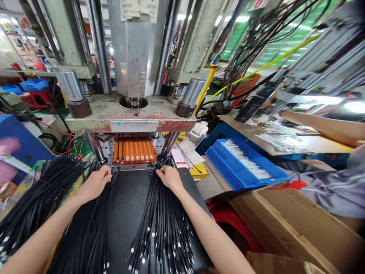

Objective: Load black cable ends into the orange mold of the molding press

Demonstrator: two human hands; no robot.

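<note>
Workshop machinery surrounds the station, a press (135,125) standing directly behind the table (129,207). Left hand (97,183): fingers curled and drawn together at the upper end of the middle bundle (88,224) of black cords; whether a cord is pinched between them cannot be told. Right hand (171,178): fingers bent over the upper end of the right bundle (161,213), thumb towards the cord ends; grip hidden, number of cords caught not established.

Both bundles hang towards the wearer, pale tips at the near ends. Another bundle (48,182) lies at the far left. Beyond the hands, beneath the press plate, sits an orange block (135,151) with parallel channels; black cords occupy the two leftmost, pale pieces show in the others.

Step in hand, as judged: picking out cord ends at both bundles, with the block only partly filled. From this position, the next move calls for single ends parted from their neighbours, held near the tip and square to a channel, with fingers kept clear of the press plate.

Further right: a blue tray (222,163) of white strips (248,160), and nearer, a cardboard box (285,228).
</note>
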